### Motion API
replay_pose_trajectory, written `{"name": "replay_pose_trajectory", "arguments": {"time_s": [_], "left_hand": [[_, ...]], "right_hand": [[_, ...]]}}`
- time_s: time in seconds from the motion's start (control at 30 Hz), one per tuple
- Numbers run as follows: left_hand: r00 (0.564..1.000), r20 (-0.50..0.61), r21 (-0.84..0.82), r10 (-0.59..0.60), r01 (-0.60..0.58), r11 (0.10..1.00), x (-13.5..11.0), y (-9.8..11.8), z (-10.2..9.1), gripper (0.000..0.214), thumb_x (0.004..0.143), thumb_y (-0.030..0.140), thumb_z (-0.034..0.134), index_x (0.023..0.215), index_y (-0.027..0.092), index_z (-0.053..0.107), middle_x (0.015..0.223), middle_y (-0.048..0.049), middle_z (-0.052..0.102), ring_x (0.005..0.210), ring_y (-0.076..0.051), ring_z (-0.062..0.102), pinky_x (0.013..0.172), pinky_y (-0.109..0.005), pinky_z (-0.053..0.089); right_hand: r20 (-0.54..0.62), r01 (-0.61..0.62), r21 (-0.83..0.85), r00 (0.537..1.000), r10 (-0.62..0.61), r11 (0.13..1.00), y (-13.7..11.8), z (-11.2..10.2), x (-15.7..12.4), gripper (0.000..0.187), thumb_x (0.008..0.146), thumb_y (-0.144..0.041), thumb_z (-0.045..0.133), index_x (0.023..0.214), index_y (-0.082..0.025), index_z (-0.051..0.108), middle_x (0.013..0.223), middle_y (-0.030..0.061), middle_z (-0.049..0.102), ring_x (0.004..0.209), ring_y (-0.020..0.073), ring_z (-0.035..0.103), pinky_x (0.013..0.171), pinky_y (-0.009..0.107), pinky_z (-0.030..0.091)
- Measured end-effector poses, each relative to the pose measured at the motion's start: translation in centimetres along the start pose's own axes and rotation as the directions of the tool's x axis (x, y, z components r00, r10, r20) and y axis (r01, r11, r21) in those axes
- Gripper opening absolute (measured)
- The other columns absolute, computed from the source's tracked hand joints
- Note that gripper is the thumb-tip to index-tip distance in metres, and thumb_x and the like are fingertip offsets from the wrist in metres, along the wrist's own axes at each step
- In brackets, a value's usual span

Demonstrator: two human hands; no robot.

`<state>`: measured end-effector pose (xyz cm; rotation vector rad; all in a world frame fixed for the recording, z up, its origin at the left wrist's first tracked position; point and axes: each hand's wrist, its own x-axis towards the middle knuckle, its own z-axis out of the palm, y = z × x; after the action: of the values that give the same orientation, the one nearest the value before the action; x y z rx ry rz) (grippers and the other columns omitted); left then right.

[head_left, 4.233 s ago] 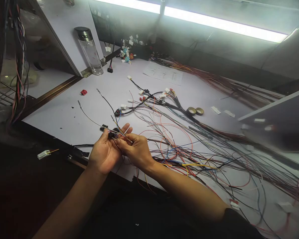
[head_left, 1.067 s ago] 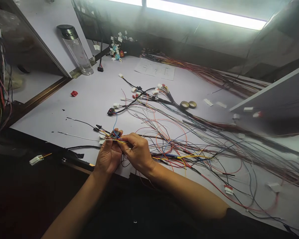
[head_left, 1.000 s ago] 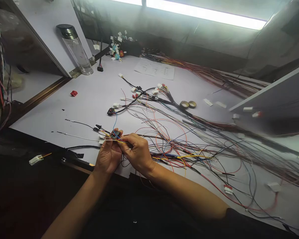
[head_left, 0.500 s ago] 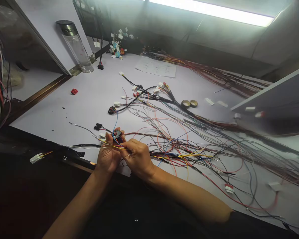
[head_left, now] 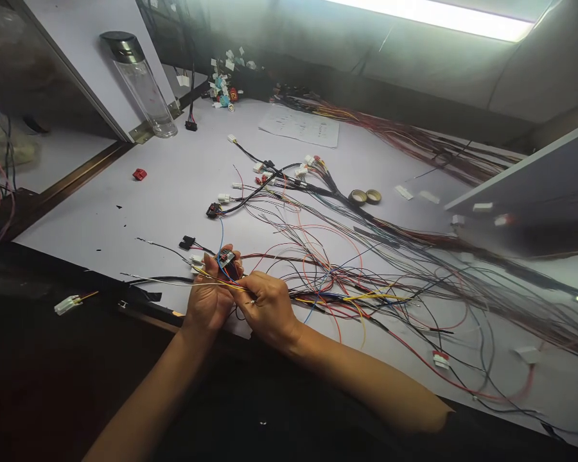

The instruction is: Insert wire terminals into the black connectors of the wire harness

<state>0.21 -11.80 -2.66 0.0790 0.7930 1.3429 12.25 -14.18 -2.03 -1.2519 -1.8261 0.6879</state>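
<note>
Our left hand (head_left: 208,300) is half curled, palm turned up, thumb and fingers gripping a dark connector (head_left: 228,258) at its fingertips. Touching it on the near side, our right hand (head_left: 268,301) has its thumb and forefinger pinched on a few thin wires (head_left: 221,282), whose loose ends reach out past the left thumb; whether any sits in the connector, we cannot tell. Just beside the left thumb are white connectors (head_left: 197,263), and a little beyond, a black plug (head_left: 187,242). To the right of our right hand spreads a tangle of coloured wires (head_left: 349,298). Farther ahead of both hands we have a taped harness (head_left: 334,196), with two tape rolls (head_left: 366,197) at its far side. Farthest from our hands are a printed sheet (head_left: 298,126) and, off to the left, a glass bottle (head_left: 147,93).
</note>
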Motion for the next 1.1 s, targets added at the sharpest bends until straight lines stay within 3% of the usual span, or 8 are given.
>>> {"name": "replay_pose_trajectory", "arguments": {"time_s": [0.13,0.23,0.4,0.5,0.73,0.83,0.93,1.1], "left_hand": [[1.0,-0.01,0.008,0.028,-0.028,1.0,-0.2,-0.1,0.1,0.028,0.092,0.037,0.058,0.097,0.012,0.069,0.086,-0.0073,0.069,0.075,-0.013,0.067,0.071,-0.022,0.058],[0.998,-0.027,0.035,0.05,-0.049,0.998,-0.3,0.2,0.7,0.032,0.094,0.037,0.052,0.099,0.009,0.069,0.086,-0.008,0.069,0.073,-0.013,0.067,0.069,-0.023,0.059],[0.987,-0.094,0.056,0.133,-0.129,0.99,-0.6,2.1,2.1,0.04,0.099,0.035,0.038,0.1,0.008,0.068,0.083,-0.0085,0.069,0.074,-0.014,0.069,0.073,-0.025,0.06],[0.976,-0.093,0.023,0.198,-0.197,0.98,-0.5,4.3,2.5,0.047,0.099,0.042,0.034,0.101,0.008,0.067,0.082,-0.0087,0.069,0.074,-0.015,0.069,0.072,-0.024,0.061],[0.945,0.008,-0.1,0.327,-0.325,0.941,-0.6,8.6,2.6,0.051,0.098,0.047,0.034,0.105,0.007,0.063,0.086,-0.0086,0.067,0.069,-0.011,0.065,0.067,-0.017,0.059],[0.942,0.04,-0.135,0.332,-0.324,0.936,-0.5,9.0,2.4,0.049,0.099,0.046,0.034,0.106,0.006,0.06,0.085,-0.0086,0.066,0.063,-0.009,0.061,0.06,-0.016,0.057],[0.945,0.058,-0.165,0.321,-0.309,0.937,-0.2,8.8,1.9,0.046,0.098,0.044,0.038,0.108,0.004,0.058,0.085,-0.0089,0.065,0.059,-0.007,0.057,0.053,-0.015,0.054],[0.958,0.037,-0.159,0.286,-0.277,0.948,0.5,8.3,1.3,0.044,0.099,0.041,0.038,0.108,0.002,0.057,0.087,-0.0099,0.064,0.059,-0.007,0.055,0.047,-0.013,0.049]], "right_hand": [[0.016,-0.021,0.068,1.0,0.02,0.997,0.1,-0.1,-0.4,0.025,0.092,-0.029,0.057,0.073,-0.018,0.069,0.063,0.0024,0.063,0.06,0.0136,0.057,0.059,0.025,0.041],[0.061,-0.112,0.255,0.993,0.099,0.96,0.2,-1.1,0.0,0.03,0.093,-0.035,0.056,0.072,-0.017,0.069,0.062,0.0015,0.063,0.06,0.0125,0.058,0.058,0.024,0.043],[0.185,-0.362,0.607,0.93,0.317,0.708,0.8,-5.8,3.1,0.04,0.09,-0.052,0.055,0.078,-0.015,0.065,0.069,0.002,0.066,0.062,0.0119,0.065,0.064,0.026,0.054],[0.099,-0.335,0.718,0.917,0.386,0.61,0.9,-9.6,6.1,0.038,0.086,-0.055,0.06,0.085,-0.016,0.061,0.07,-0.0004,0.064,0.06,0.0107,0.065,0.067,0.029,0.058],[-0.026,-0.146,0.714,0.972,0.234,0.685,-2.7,-15.8,12.0,0.029,0.097,-0.044,0.048,0.084,-0.021,0.058,0.055,-0.0084,0.043,0.041,0.003,0.045,0.043,0.018,0.042],[0.012,-0.145,0.699,0.981,0.191,0.7,-3.8,-16.1,13.0,0.029,0.094,-0.047,0.053,0.084,-0.02,0.058,0.052,-0.0095,0.042,0.037,0.0019,0.039,0.038,0.017,0.036],[0.158,-0.231,0.693,0.973,0.17,0.683,-3.1,-14.8,12.8,0.032,0.091,-0.049,0.058,0.083,-0.018,0.059,0.049,-0.0098,0.042,0.034,0.0021,0.035,0.033,0.017,0.033],[0.4,-0.471,0.644,0.879,0.26,0.602,0.2,-10.2,10.5,0.033,0.093,-0.048,0.053,0.082,-0.017,0.058,0.046,-0.0106,0.042,0.029,0.0024,0.035,0.031,0.016,0.031]]}}
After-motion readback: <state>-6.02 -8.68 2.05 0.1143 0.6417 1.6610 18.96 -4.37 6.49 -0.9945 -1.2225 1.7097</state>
